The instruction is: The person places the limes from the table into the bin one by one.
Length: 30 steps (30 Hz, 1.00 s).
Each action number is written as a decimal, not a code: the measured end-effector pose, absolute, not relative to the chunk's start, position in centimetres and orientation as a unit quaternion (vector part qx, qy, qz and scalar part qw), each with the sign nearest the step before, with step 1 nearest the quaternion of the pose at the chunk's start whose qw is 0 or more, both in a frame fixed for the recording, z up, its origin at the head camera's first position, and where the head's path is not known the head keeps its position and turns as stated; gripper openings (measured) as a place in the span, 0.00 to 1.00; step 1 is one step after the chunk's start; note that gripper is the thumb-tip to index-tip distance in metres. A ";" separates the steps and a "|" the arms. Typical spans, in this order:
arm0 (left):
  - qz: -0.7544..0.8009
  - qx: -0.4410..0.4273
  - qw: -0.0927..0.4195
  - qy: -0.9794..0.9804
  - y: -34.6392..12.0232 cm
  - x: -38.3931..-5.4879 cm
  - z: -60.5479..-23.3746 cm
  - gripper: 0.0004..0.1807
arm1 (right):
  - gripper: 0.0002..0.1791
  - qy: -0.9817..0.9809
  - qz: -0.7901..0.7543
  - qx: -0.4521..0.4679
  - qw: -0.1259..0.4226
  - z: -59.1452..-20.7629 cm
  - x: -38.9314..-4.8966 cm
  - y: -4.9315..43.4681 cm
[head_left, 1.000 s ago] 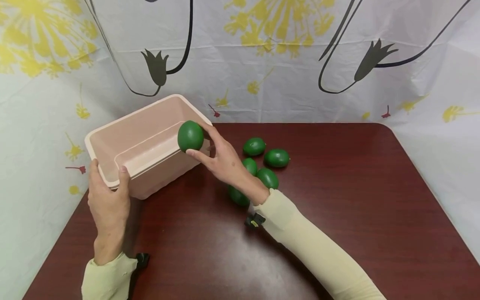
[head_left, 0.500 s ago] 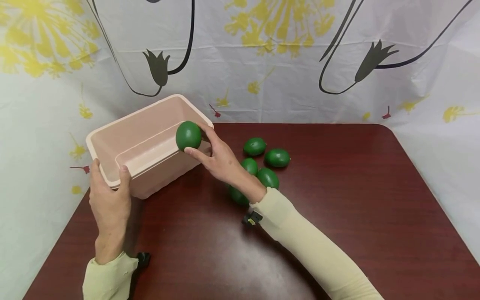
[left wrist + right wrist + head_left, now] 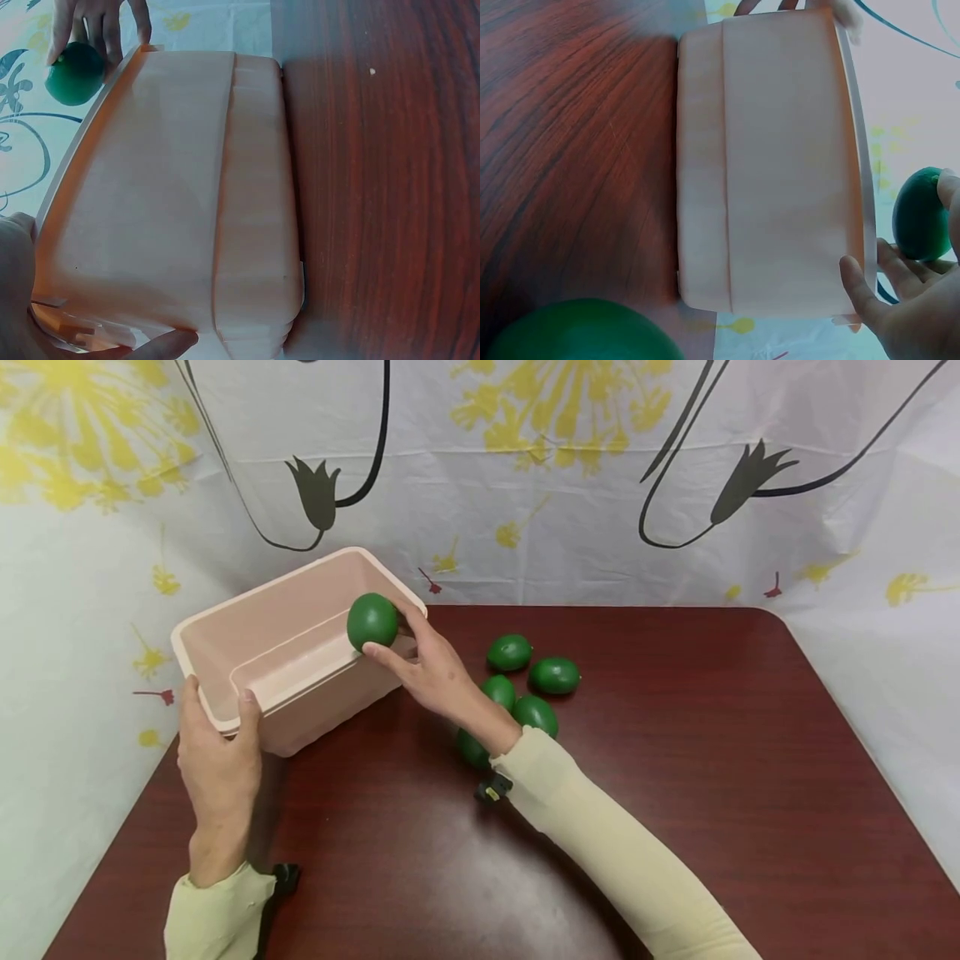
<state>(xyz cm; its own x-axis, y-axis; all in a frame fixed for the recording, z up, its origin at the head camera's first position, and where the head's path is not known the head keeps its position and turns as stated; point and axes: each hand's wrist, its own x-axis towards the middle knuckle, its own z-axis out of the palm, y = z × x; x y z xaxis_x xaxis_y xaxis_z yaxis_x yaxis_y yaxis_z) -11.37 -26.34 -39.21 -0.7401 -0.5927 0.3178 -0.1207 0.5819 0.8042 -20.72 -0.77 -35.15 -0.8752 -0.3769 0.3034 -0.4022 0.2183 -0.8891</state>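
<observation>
A pink rectangular plastic bin [image 3: 330, 707] stands on the left of the table, set at an angle, its mouth facing up. My left hand [image 3: 219, 768] grips its near left corner, thumb on one side of the rim and fingers on the other. Between the thumb and fingers of my right hand [image 3: 438, 672] is a green lime [image 3: 372, 622], held over the bin's near rim toward the right end. In the right wrist view, another finger [image 3: 861, 292] of that hand lies against the bin's outer wall. No lime shows on the visible part of the bin's floor.
Several more limes lie grouped right of the bin, among them a back lime [image 3: 509, 652] and a right-hand lime [image 3: 555, 676]; my right forearm partly covers the nearest. A patterned white cloth [image 3: 585, 543] hangs behind the dark red wooden table [image 3: 697, 760].
My right hand, with the lime, has shifted slightly left and up over the bin. The left hand and the bin have stayed in place.
</observation>
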 end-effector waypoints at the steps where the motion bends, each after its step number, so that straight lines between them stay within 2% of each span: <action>1: -0.405 0.213 0.291 -0.840 -26.3 -11.4 -39.2 0.42 | 0.41 -0.781 0.573 0.248 0.012 -35.1 -20.8 -0.9; 22: -0.409 0.210 0.289 -0.840 -26.4 -11.4 -39.4 0.41 | 0.40 -0.800 0.553 0.223 0.061 -35.2 -22.2 -2.1; 30: -0.411 0.209 0.287 -0.840 -26.4 -11.4 -39.4 0.42 | 0.36 -0.814 0.540 0.206 0.063 -35.0 -22.2 -2.7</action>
<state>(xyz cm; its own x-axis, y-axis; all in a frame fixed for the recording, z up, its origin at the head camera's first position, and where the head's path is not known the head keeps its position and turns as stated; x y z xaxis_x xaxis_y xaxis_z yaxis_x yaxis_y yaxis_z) -11.37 -26.45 -39.37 -0.7481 -0.5864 0.3106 -0.1149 0.5755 0.8097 -22.22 -2.66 -35.01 -0.9073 -0.2671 0.3248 -0.4031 0.3321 -0.8528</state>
